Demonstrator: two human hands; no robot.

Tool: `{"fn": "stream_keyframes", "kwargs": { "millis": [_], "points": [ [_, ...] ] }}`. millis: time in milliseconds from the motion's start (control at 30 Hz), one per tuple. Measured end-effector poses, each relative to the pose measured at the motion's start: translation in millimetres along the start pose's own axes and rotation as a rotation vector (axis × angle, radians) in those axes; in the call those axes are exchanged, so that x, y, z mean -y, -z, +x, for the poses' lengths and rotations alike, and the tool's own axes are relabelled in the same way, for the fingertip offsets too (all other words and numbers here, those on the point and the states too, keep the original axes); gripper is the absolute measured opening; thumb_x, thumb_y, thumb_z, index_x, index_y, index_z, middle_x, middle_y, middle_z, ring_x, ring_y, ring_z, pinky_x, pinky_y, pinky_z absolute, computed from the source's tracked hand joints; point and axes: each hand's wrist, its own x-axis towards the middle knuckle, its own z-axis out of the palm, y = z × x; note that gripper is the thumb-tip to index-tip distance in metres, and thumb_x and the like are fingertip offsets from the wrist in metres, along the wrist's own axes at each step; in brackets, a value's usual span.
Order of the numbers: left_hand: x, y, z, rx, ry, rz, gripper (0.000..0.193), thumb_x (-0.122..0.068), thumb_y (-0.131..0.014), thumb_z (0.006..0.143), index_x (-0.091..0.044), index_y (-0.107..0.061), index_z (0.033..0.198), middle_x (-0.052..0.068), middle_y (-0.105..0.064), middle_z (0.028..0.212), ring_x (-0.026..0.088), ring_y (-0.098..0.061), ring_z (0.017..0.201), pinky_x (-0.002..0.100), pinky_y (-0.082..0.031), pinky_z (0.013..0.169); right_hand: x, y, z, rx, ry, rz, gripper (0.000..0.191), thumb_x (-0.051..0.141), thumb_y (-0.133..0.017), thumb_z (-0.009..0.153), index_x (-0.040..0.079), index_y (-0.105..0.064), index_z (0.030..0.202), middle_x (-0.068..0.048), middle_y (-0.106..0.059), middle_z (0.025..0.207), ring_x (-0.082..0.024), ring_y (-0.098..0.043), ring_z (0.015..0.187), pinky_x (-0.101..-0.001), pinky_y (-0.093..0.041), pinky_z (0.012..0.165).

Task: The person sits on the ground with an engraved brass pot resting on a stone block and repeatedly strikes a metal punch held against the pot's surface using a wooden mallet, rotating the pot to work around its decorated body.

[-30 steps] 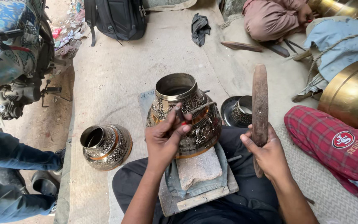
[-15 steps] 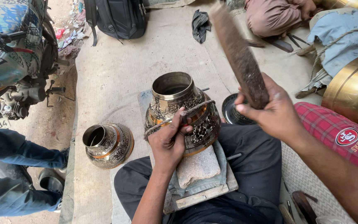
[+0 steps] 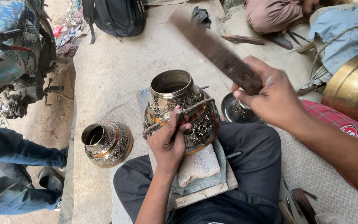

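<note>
An engraved brass pot (image 3: 179, 105) with a wide open mouth rests tilted on a padded board (image 3: 199, 174) across my lap, with a cord around its belly. My left hand (image 3: 168, 139) presses a thin punch tool (image 3: 179, 116) against the pot's side. My right hand (image 3: 270, 93) is raised above and to the right of the pot, gripping a long dark wooden bat (image 3: 216, 52) that points up and to the left.
A second engraved pot (image 3: 106, 143) stands on the cloth at left. A dark metal lid (image 3: 239, 110) lies right of the main pot. A motorbike (image 3: 13, 54), a person's jeans and shoe (image 3: 17, 174), a black backpack (image 3: 114, 14), a large brass vessel (image 3: 355, 85) and loose tools (image 3: 299, 205) surround me.
My right hand has lifted the wooden bat from upright beside the pot to high above it, now tilted leftward. My left hand stays on the pot with the punch.
</note>
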Motion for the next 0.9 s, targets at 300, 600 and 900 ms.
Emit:
{"fn": "stream_keyframes", "kwargs": {
  "millis": [300,600,900],
  "points": [
    [-3,-3,-1,-0.010,0.014,-0.007,0.052,0.015,-0.067,0.088,-0.005,-0.064,0.136,0.011,-0.080,0.101,0.013,-0.079,0.092,0.024,-0.062,0.085,7,-1,3,0.077,0.264,-0.846,0.040,0.000,-0.073,0.070,0.017,-0.072,0.106,-0.003,-0.075,0.080,-0.022,-0.071,0.075,-0.0476,-0.046,0.070],
    [-4,-4,-1,-0.020,0.010,0.003,0.051,0.013,-0.069,0.088,-0.005,-0.066,0.135,0.011,-0.080,0.097,0.013,-0.078,0.090,0.025,-0.060,0.085,15,-4,2,0.075,-0.068,-0.351,0.038,-0.001,-0.067,0.075,0.016,-0.069,0.109,-0.004,-0.071,0.079,-0.017,-0.069,0.071,-0.0384,-0.050,0.067],
    [-5,-6,0,-0.047,0.011,-0.027,0.050,0.015,-0.067,0.088,-0.005,-0.067,0.134,0.014,-0.080,0.102,0.013,-0.079,0.092,0.024,-0.062,0.083,11,-12,0,0.101,0.179,-0.796,0.031,-0.005,-0.068,0.076,0.015,-0.073,0.100,-0.001,-0.074,0.075,-0.018,-0.067,0.062,-0.0456,-0.044,0.063]
  ]
}}
